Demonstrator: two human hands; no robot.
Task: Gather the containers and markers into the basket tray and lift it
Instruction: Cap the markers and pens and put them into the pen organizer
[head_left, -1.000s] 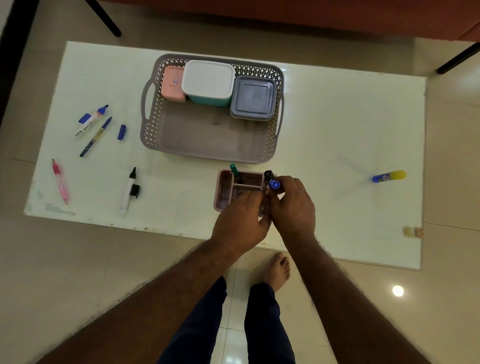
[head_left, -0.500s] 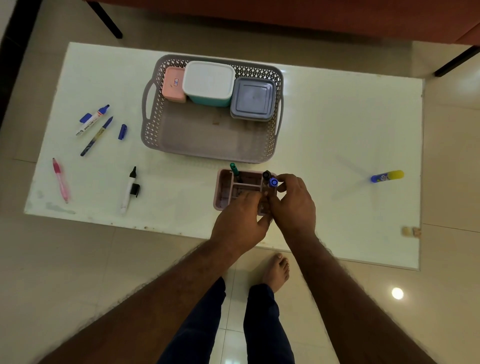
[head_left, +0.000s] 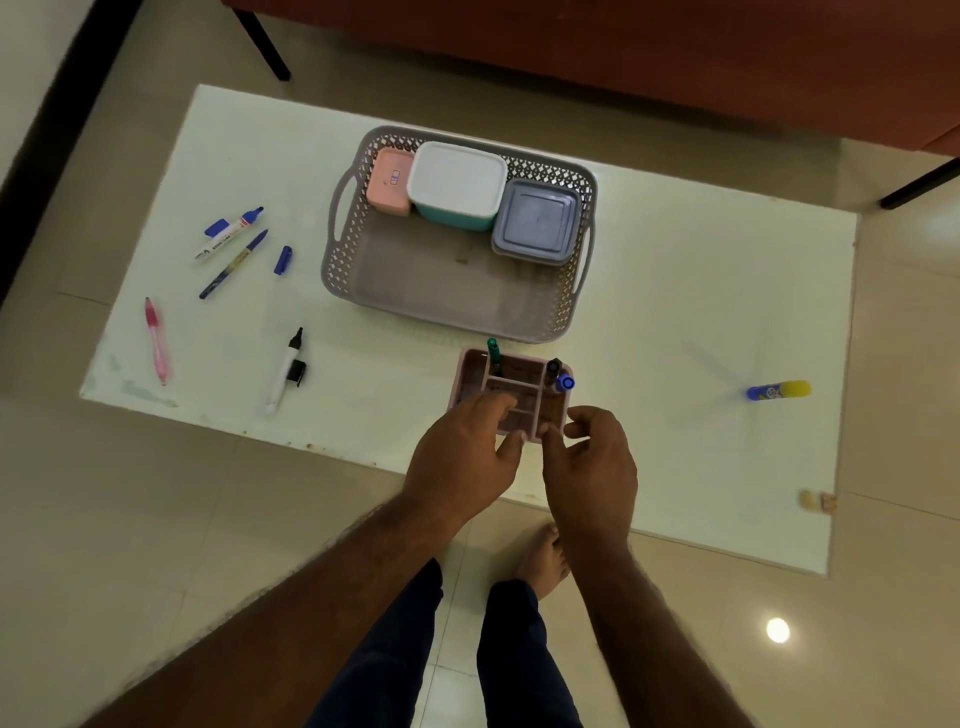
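Observation:
The grey basket tray (head_left: 452, 317) on the white table holds a pink container (head_left: 389, 187), a white-lidded teal container (head_left: 457, 182) and a grey container (head_left: 535, 221) along its far side. Just in front of it stands a pink organiser (head_left: 519, 371) with a green marker (head_left: 492, 349), a black marker (head_left: 553, 366) and a blue marker (head_left: 565, 383) upright in it. My left hand (head_left: 462, 457) grips the organiser's near left edge. Beside the near right corner, my right hand (head_left: 592, 467) has its fingers apart and holds nothing.
Loose on the table's left lie a blue-tipped white marker (head_left: 228, 236), a blue pen (head_left: 234, 265), a blue cap (head_left: 283, 260), a pink pen (head_left: 157, 340) and an uncapped black marker (head_left: 283, 371). A yellow-and-blue stick (head_left: 779, 391) lies far right. The table edge (head_left: 363, 457) is near my feet.
My right hand has let go of the blue marker, which now stands in the organiser, and has drawn back toward me. My left hand stays on the organiser.

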